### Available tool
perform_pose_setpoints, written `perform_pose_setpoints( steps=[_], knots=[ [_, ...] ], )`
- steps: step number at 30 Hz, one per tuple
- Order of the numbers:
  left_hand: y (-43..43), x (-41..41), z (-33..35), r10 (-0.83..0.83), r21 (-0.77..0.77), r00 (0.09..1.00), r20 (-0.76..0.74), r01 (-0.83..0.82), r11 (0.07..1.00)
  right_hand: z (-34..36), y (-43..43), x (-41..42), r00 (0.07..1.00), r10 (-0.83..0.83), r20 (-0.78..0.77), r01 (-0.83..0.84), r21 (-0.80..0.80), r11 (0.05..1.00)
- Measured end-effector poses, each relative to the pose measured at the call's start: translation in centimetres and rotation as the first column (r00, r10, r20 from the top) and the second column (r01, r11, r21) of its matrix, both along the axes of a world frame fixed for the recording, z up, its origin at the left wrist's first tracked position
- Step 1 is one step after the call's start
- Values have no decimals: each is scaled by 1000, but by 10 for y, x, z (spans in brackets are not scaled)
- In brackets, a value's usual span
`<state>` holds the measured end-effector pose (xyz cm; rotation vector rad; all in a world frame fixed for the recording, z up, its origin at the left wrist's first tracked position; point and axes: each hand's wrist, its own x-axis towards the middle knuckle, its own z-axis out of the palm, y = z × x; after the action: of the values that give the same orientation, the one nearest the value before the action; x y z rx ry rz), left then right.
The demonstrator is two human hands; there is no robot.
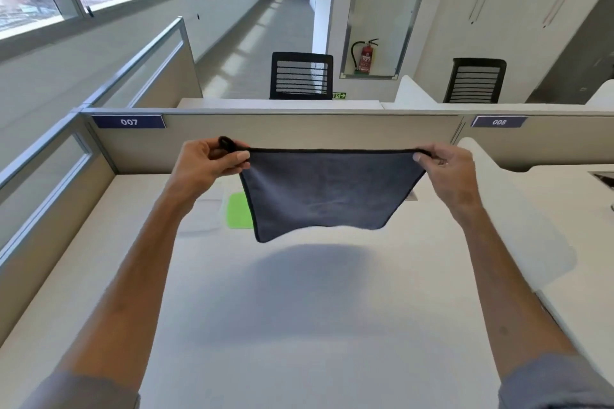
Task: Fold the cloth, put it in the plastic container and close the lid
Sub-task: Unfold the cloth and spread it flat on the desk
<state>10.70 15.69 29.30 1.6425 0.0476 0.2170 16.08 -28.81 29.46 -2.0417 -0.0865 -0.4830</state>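
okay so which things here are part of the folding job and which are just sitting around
Part of the job: grey cloth, left hand, right hand, clear container, green lid.
Just around: two office chairs, fire extinguisher, desk number plates.

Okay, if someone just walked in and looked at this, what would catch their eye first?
A grey cloth stretched in the air above the white desk, the left hand and right hand pinching its top corners. Behind it, on the desk, lies a bright green lid beside a clear container.
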Motion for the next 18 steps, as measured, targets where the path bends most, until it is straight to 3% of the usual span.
perform_pose_setpoints(
  steps=[4,8,12,18],
  knots=[
    [7,-39,-12,-71,9,997,-28,71,997,-17,-10,-35,999,13,-34,-10,71,997],
    [7,-83,-88,-156,28,967,-200,165,986,-76,-15,-77,989,39,-144,-31,51,998],
    [5,-130,-186,-209,54,886,-414,254,966,-173,-20,-117,938,28,-346,-65,-94,993],
    [-13,-185,-303,-79,390,843,-531,327,861,-292,-15,-181,831,-108,-545,-146,-402,904]
  ],
)
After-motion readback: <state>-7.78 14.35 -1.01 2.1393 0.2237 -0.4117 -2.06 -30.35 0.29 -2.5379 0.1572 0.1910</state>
